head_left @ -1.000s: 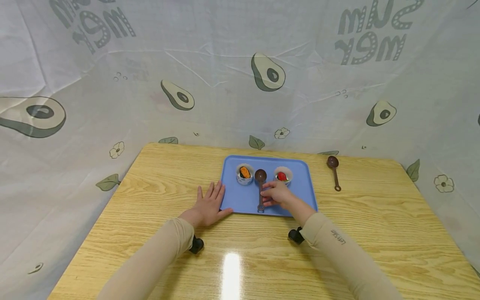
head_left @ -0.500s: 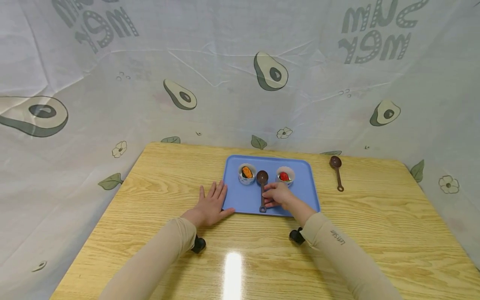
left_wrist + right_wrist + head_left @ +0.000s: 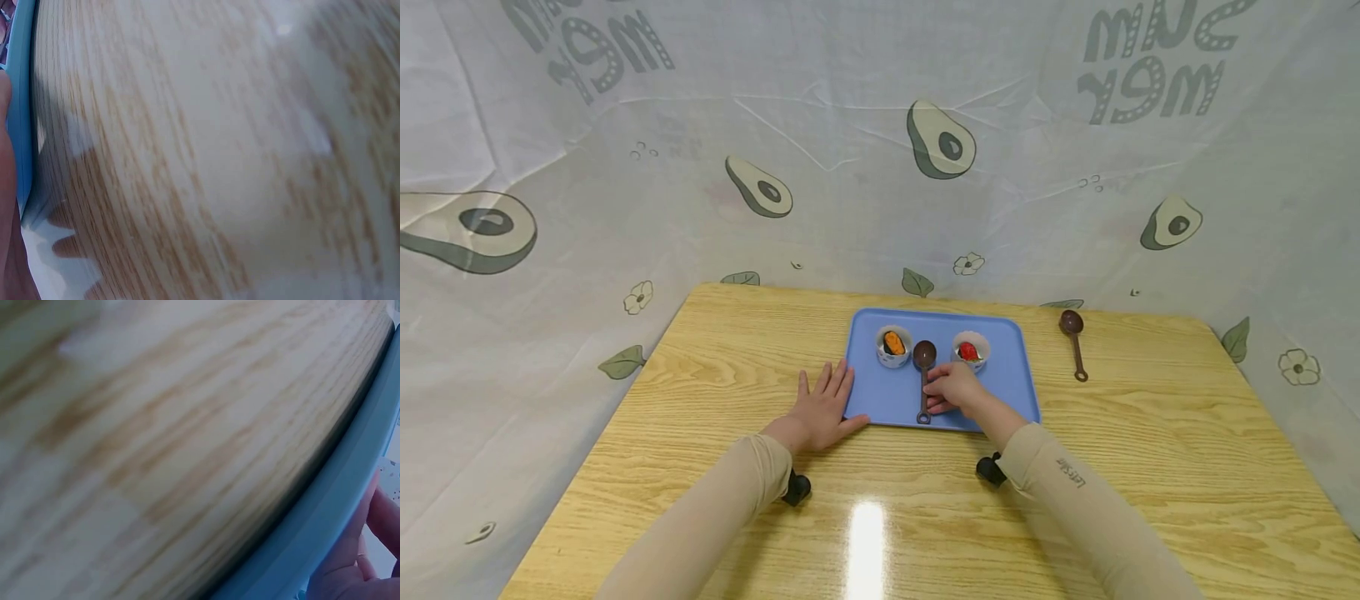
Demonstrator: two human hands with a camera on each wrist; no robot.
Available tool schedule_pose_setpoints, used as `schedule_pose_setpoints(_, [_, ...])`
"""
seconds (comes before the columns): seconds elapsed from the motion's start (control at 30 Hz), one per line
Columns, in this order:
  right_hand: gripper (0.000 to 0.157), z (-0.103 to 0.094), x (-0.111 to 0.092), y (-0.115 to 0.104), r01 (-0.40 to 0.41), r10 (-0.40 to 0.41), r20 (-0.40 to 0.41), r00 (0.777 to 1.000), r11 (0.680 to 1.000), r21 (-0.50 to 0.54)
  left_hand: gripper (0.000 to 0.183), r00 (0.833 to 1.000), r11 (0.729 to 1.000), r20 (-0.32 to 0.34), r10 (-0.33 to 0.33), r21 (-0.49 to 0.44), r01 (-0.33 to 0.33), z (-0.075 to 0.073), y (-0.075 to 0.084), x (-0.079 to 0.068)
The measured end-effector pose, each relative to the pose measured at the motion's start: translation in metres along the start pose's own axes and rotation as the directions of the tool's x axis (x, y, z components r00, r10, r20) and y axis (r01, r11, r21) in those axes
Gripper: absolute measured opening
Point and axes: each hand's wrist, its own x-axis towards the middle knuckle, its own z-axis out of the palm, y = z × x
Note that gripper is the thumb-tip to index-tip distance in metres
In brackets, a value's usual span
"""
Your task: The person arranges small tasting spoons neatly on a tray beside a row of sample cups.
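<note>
A brown spoon [image 3: 925, 355] with a round bowl and a ringed handle lies lengthwise on the blue tray [image 3: 868, 404]. My right hand [image 3: 953, 388] holds its handle, thumb and fingers at the middle of it. Spread flat, my left hand [image 3: 818, 417] rests at the tray's left edge, fingers touching the rim. Left of the spoon stands a small white cup [image 3: 892, 362] with an orange-topped sushi piece [image 3: 893, 342]. Another white cup [image 3: 983, 340] with a red-topped piece [image 3: 967, 352] is on the right. In the right wrist view, part of my hand shows past the tray rim [image 3: 325, 525].
A second brown spoon [image 3: 1075, 340] lies on the wooden table [image 3: 760, 333] to the right of the tray. A white cloth [image 3: 850, 225] printed with avocados hangs along the back and both sides of the table.
The head view shifted slightly. Both hands stay where they were, with the right hand at the spoon handle and the spoon lying in the same place on the tray.
</note>
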Motion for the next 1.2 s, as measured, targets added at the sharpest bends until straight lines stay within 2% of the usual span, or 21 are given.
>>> schedule_pose_setpoints(0.4, [0.031, 0.0, 0.0, -0.001, -0.002, -0.002, -0.059, 0.998, 0.998, -0.066, 0.082, 1.0, 1.0, 0.006, -0.003, 0.011, 0.003, -0.001, 0.003, 0.001])
schedule_pose_setpoints(0.57, [0.026, -0.001, -0.002, 0.001, 0.017, -0.027, -0.09, 0.996, 0.994, -0.105, 0.082, 1.0, 1.0, 0.009, -0.002, 0.015, 0.002, -0.002, 0.005, 0.001])
schedule_pose_setpoints(0.73, [0.02, -0.004, -0.004, 0.0, 0.05, -0.076, -0.137, 0.988, 0.981, -0.187, 0.082, 1.0, 1.0, 0.015, -0.005, 0.017, 0.005, -0.001, 0.005, 0.001])
schedule_pose_setpoints(0.97, [0.025, -0.018, -0.017, -0.017, 0.109, -0.139, -0.122, 0.983, 0.969, -0.222, 0.084, 1.0, 1.0, 0.003, -0.003, 0.0, 0.003, 0.0, 0.002, 0.001])
schedule_pose_setpoints(1.1, [0.019, -0.03, -0.028, -0.03, 0.139, -0.16, -0.107, 0.981, 0.974, -0.177, 0.084, 1.0, 1.0, -0.011, -0.003, -0.002, 0.003, 0.004, -0.002, 0.003])
schedule_pose_setpoints(1.2, [0.022, -0.045, -0.035, -0.038, 0.142, -0.154, -0.083, 0.985, 0.981, -0.136, 0.084, 1.0, 1.0, -0.014, -0.005, -0.007, 0.005, 0.005, -0.002, 0.003])
